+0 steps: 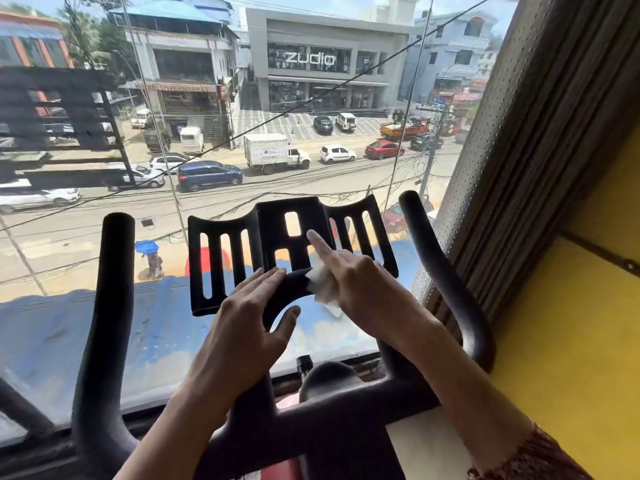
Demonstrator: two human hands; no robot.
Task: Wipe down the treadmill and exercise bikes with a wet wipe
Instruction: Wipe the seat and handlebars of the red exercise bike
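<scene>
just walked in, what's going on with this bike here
A person is wiping the black slotted holder on an exercise bike. The right hand holds a white wet wipe against its lower edge, index finger stretched up over it. The left hand rests flat on the curved bar beside the wipe.

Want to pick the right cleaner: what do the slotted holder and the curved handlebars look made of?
Slotted holder: likely hard moulded plastic, matte black, with crisp cut-out slots. Handlebars: seemingly a rubbery or foam coating, dull black, rounded ends; core hidden.
</scene>
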